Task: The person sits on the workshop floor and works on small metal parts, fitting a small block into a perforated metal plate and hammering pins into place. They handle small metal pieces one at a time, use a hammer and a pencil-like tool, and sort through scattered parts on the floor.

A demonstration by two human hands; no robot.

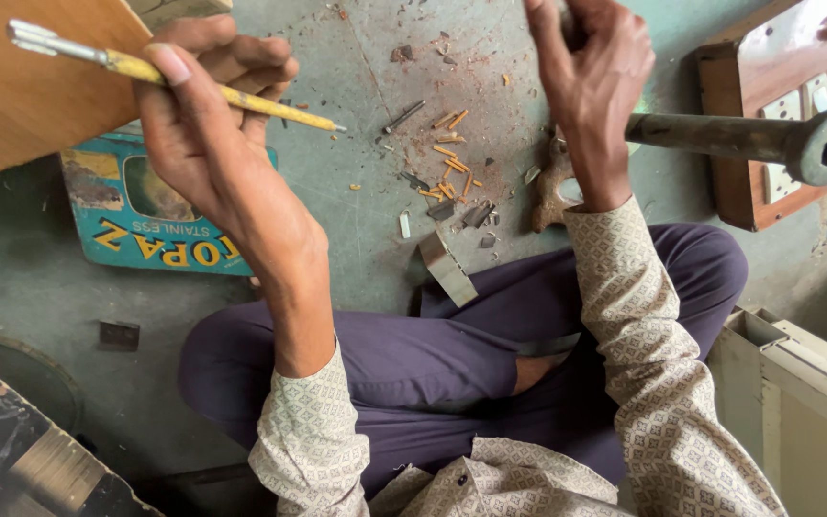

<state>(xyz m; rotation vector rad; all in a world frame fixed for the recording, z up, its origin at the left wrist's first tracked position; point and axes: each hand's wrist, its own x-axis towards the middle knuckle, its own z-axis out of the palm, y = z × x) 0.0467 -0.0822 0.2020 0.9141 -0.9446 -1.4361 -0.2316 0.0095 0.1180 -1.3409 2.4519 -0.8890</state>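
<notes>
On the workshop floor: a person sits cross-legged on the grey-green concrete floor (356,220), both forearms raised in front of the camera.
Left hand: the left hand (208,105) is closed around a yellow pencil (184,81), thumb laid along the shaft and fingers curled behind it; a firm pinch, no gap showing.
Pencil position: upper left of the view, held above the floor, its rear part crossing in front of a wooden board (21,86).
Pencil axis: the long axis runs from upper left to lower right, slightly downhill; the dark tip points right and down toward the scattered orange shavings (452,163), and the metal clip end points up and left.
Right hand: the right hand (591,81) is raised with fingers bunched near the top edge; something dark shows between them, but I cannot tell what it is or how tightly it is held.
Nearby: a heavy metal socket wrench (768,142) lies just behind the right wrist, a small metal bracket (447,268) beside the knee, and a teal carton (145,215) under the left hand.
Risk, pencil: the tip looks thin and exposed; a knock against the board or floor could snap it.
Risk, right arm: a downward swing of the wrist could strike the wrench.
Risk, floor: sharp scraps lie close to the bare ankle (538,369).
</notes>
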